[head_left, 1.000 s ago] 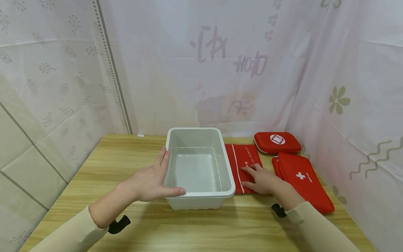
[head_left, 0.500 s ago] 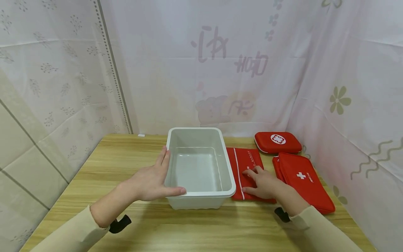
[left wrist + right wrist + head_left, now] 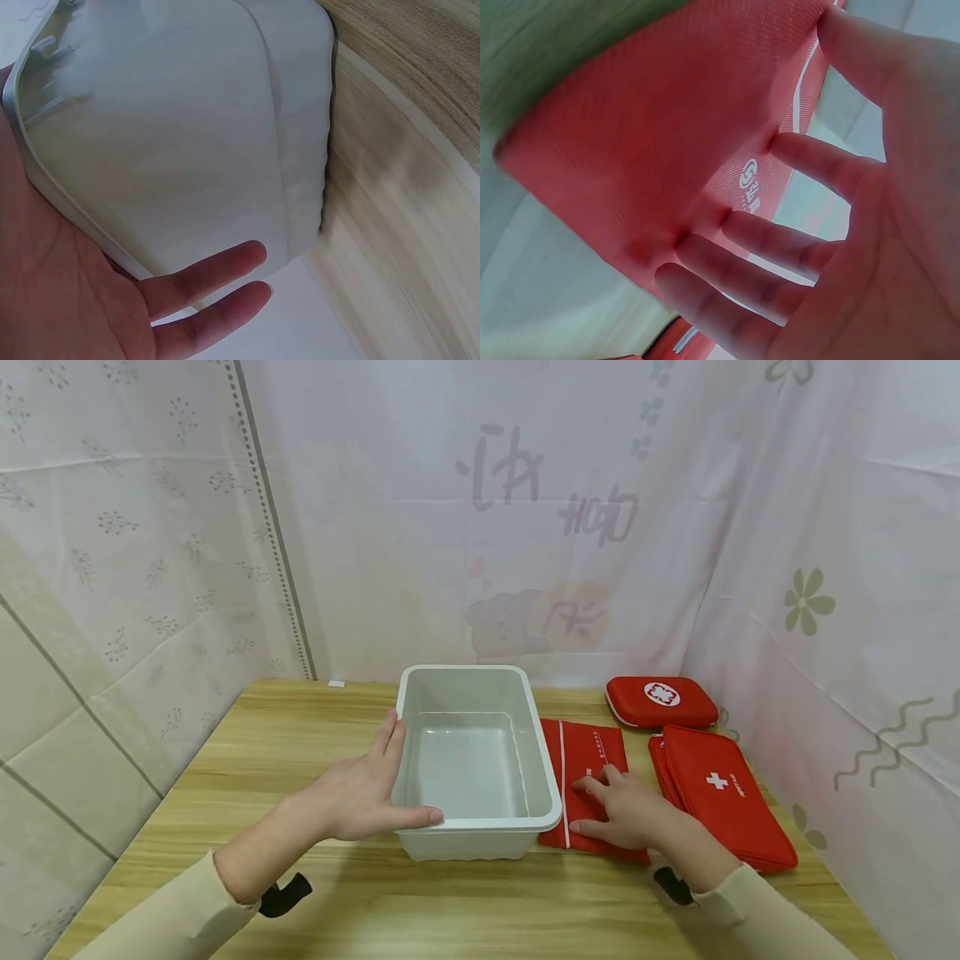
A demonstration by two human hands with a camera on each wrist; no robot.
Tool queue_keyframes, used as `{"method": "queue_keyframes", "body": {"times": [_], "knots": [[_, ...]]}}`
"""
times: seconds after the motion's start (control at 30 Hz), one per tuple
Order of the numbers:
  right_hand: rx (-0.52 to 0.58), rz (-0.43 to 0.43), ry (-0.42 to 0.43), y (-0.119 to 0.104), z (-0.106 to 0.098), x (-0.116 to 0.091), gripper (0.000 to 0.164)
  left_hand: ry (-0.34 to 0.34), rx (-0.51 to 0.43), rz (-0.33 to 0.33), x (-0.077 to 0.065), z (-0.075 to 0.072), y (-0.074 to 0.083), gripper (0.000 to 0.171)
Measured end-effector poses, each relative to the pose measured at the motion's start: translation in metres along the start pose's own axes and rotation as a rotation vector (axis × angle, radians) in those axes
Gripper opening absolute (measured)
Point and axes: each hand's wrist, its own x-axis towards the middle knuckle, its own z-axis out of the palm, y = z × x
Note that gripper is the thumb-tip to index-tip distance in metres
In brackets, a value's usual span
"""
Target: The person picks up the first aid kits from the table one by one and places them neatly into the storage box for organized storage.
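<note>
A pale grey plastic tub [image 3: 468,768] stands mid-table in the head view. My left hand [image 3: 356,797] rests along its left rim, thumb at the front corner; in the left wrist view two straight fingers [image 3: 202,281] extend beside the tub's outer wall. Right of the tub lies a flat red pouch [image 3: 577,752] with a white stripe, its left edge partly hidden by the tub. My right hand [image 3: 622,810] presses spread fingertips onto the pouch. The right wrist view shows those fingers [image 3: 742,277] denting the red cloth [image 3: 652,127], not wrapped round it.
A red hard case [image 3: 662,702] with a white emblem lies at the back right. Nearer, a red first-aid bag [image 3: 723,802] with a white cross lies beside my right forearm. Patterned curtains [image 3: 480,527] enclose the wooden table [image 3: 450,910] behind and at the sides.
The red pouch has slid toward me under my right hand, turning slightly on the way, then a little left. My left hand and the tub stay in place.
</note>
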Motion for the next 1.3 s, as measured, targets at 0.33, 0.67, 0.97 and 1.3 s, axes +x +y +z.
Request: {"method": "queue_keyframes", "body": {"times": [0.33,0.67,0.97,1.3], "knots": [[0.124,0.066,-0.007,0.017,-0.028,0.024,0.075,0.005,-0.002,0.007,0.0,0.0,0.0,0.146],[0.442,0.315,-0.044,0.049,-0.038,0.07,0.094,0.008,-0.008,0.005,-0.001,0.001,-0.001,0.146],[0.64,0.252,-0.05,0.065,-0.035,0.079,0.107,-0.002,-0.011,0.009,-0.002,-0.001,0.001,0.144],[0.946,0.188,-0.046,0.073,-0.03,0.071,0.076,0.001,-0.015,0.012,-0.001,0.001,0.0,0.144]]}}
